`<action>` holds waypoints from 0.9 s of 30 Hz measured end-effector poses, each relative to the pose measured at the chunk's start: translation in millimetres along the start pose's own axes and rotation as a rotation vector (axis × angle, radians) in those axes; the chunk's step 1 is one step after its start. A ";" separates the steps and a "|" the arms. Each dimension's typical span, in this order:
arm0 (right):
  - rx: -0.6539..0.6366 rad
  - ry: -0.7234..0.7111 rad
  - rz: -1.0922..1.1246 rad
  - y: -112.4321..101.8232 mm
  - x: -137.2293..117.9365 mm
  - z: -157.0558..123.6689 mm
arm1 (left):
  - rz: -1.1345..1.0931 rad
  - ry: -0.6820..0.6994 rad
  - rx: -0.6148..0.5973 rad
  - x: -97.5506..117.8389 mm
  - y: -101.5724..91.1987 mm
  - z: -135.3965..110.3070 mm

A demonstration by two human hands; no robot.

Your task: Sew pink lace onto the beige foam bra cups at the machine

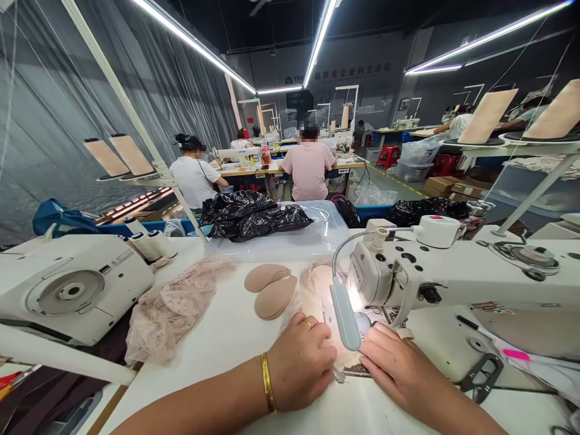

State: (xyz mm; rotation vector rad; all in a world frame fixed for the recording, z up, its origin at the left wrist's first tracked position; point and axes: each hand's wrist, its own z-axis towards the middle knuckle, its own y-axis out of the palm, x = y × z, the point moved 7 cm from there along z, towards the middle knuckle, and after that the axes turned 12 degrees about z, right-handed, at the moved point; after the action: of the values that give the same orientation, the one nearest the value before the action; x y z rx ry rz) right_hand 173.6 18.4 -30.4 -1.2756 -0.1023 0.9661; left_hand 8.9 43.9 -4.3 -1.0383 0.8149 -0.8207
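Pale pink lace fabric (330,296) lies on the sewing machine bed, lit by the lamp. My left hand (302,359), with a gold ring and bangle, curls its fingers closed on the near left edge of this fabric. My right hand (399,368) rests on the right side of the fabric with fingers stretched out and flat, close to the needle area of the sewing machine (385,272). A grey gooseneck lamp (345,317) hangs between my hands and hides part of the fabric and the needle. Beige oval pads (274,296) lie in two small stacks beyond my left hand.
More lace (174,308) lies in a heap at the left, near a second machine (72,290) and thread cones (149,244). Black plastic bags (254,217) sit on a clear bin (326,226). Black scissors-like snips (483,377) lie right. People work at machines ahead.
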 end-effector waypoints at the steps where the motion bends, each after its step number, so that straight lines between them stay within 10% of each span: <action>1: 0.010 0.000 -0.005 0.6 0.5 0.6 | 0.007 0.000 0.008 0.6 0.0 0.3; 10: 0.183 0.002 0.264 -12.7 -8.1 2.5 | -0.244 -0.142 0.010 -10.4 -8.4 14.0; 17: 0.146 0.555 1.161 -4.8 -19.4 -9.7 | -0.949 -0.473 -0.233 -11.9 -23.2 16.1; 27: 0.205 0.774 1.161 -4.0 -13.4 -18.8 | -1.599 -0.700 -0.391 13.5 14.0 6.4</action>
State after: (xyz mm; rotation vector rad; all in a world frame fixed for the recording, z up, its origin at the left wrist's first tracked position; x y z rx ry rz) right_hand 177.9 -4.5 -27.7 -1.4076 1.4333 1.2875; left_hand 23.2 38.7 -18.0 -2.1674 -0.6931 -1.4467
